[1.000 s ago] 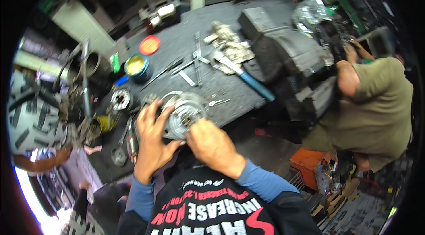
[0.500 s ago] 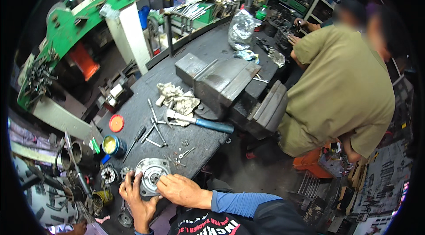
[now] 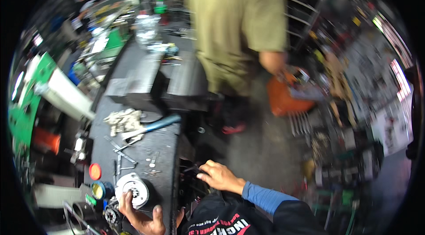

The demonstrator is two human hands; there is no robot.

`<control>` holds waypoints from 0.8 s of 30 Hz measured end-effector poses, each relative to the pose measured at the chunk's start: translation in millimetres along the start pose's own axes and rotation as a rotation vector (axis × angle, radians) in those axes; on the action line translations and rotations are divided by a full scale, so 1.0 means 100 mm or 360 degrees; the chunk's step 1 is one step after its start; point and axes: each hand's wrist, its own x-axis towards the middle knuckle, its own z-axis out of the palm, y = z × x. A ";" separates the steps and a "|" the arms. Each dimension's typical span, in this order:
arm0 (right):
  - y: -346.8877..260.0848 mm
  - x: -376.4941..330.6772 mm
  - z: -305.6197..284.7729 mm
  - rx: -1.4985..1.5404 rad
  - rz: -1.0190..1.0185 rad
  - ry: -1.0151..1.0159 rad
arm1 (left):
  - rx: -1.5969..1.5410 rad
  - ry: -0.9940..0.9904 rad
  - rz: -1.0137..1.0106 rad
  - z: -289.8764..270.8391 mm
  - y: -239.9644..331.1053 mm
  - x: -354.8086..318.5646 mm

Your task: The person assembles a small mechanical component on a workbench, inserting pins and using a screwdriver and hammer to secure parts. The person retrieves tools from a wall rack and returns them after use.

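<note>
A round metal pump-like housing (image 3: 141, 190) with a flange and a splined centre lies on the dark workbench (image 3: 161, 159), near its front edge. My left hand (image 3: 138, 217) is at its near side, fingertips touching its face, thumb spread away. Off the bench's right edge is my right hand (image 3: 220, 176), fingers stretched out and apart with nothing visible in them. Left of the housing stand a jar of yellow grease (image 3: 99, 190) and its orange-red lid (image 3: 95, 171). A smaller round metal part (image 3: 111, 213) sits beside my left hand. Small hardware (image 3: 152, 164) lies beyond the housing.
A bench vise (image 3: 141, 80) is farther along the bench. Nearer are a hammer (image 3: 161, 123) with a blue handle, a crumpled rag (image 3: 123, 121) and several metal tools (image 3: 119, 150). A person in an olive shirt (image 3: 239, 27) stands beyond, by an orange container (image 3: 283, 95).
The view has swung right. My right hand has left the housing and moved right, past the bench edge; my left stays at the housing. The person has straightened up and turned.
</note>
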 end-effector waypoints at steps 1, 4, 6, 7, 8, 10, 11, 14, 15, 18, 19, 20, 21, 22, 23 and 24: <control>0.17 -0.29 0.02 0.0009 0.0233 -0.0022 | 0.0039 -0.0201 0.0068 0.07 0.05 0.01; 0.75 -1.23 0.13 -0.0071 0.0670 0.0103 | -0.0321 -0.0655 -0.0001 0.48 0.06 -0.09; 1.08 -1.77 0.21 -0.0072 0.0837 0.0133 | -0.0301 -0.0956 -0.0002 0.72 0.14 -0.20; 1.18 -1.97 0.18 -0.0044 0.0947 0.0108 | -0.0280 -0.1101 -0.0051 0.83 0.16 -0.25; 1.30 -2.18 0.20 -0.0025 0.1041 0.0149 | -0.0362 -0.1225 -0.0076 0.94 0.49 -0.23; 1.50 -2.44 0.25 -0.0036 0.1136 0.0259 | -0.0420 -0.1312 -0.0213 1.26 0.58 -0.46; 1.57 -2.52 0.25 -0.0063 0.1163 0.0311 | -0.0501 -0.1381 -0.0333 1.42 0.63 -0.56; 1.73 -2.78 0.08 0.0227 0.1240 0.0438 | -0.0408 -0.1643 -0.0375 2.02 0.62 -0.96; 1.80 -2.92 -0.05 0.0260 0.1240 0.0427 | -0.0098 -0.1759 -0.0249 2.25 0.66 -1.06; 2.21 -3.47 -0.27 0.0150 0.1258 0.0623 | 0.0224 -0.2245 -0.0066 3.02 0.59 -1.38; 2.34 -3.69 -0.42 0.0196 0.1333 0.0703 | 0.0285 -0.2361 0.0017 3.25 0.56 -1.45; 2.46 -3.95 -0.57 0.0242 0.1385 0.0836 | 0.0306 -0.2481 0.0109 3.52 0.53 -1.57; 2.57 -4.20 -0.74 0.0281 0.1420 0.0965 | 0.0238 -0.2541 0.0156 3.77 0.45 -1.68; 2.64 -4.43 -0.96 0.0175 0.1469 0.1056 | 0.0141 -0.2573 0.0145 3.99 0.35 -1.77; 2.70 -4.65 -1.16 0.0128 0.1550 0.1095 | -0.0020 -0.2596 0.0077 4.22 0.26 -1.86; 2.77 -4.87 -1.34 0.0080 0.1622 0.1134 | -0.0383 -0.2584 -0.0086 4.50 0.14 -1.95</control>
